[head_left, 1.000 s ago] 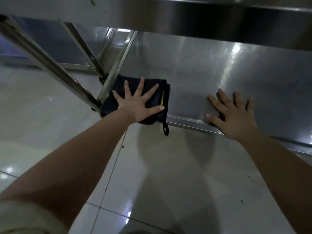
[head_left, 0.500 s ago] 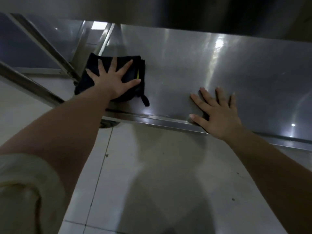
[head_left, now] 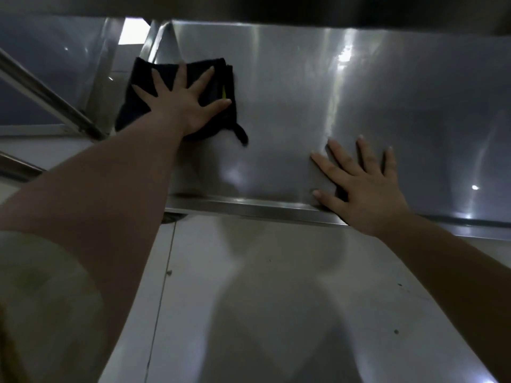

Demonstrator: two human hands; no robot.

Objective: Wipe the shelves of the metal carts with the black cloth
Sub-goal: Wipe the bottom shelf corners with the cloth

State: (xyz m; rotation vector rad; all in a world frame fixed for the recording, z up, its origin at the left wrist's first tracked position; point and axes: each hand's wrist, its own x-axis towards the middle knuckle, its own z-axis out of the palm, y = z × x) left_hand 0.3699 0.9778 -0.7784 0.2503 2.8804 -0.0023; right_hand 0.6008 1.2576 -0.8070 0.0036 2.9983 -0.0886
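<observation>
The folded black cloth (head_left: 218, 78), with a yellow tag and a hanging loop, lies on the left part of the low steel cart shelf (head_left: 401, 100). My left hand (head_left: 184, 102) presses flat on the cloth with fingers spread. My right hand (head_left: 362, 186) rests flat on the shelf's front edge to the right, fingers apart, holding nothing. The shelf above hides the far part of this shelf.
The upper shelf's underside (head_left: 276, 6) hangs close overhead. A steel leg (head_left: 49, 98) of the cart slants at the left. Glossy floor tiles (head_left: 262, 299) spread below the shelf's front rim (head_left: 249, 207).
My left hand has slid the cloth from the shelf's front left corner toward the back. My right hand has stayed planted on the front edge.
</observation>
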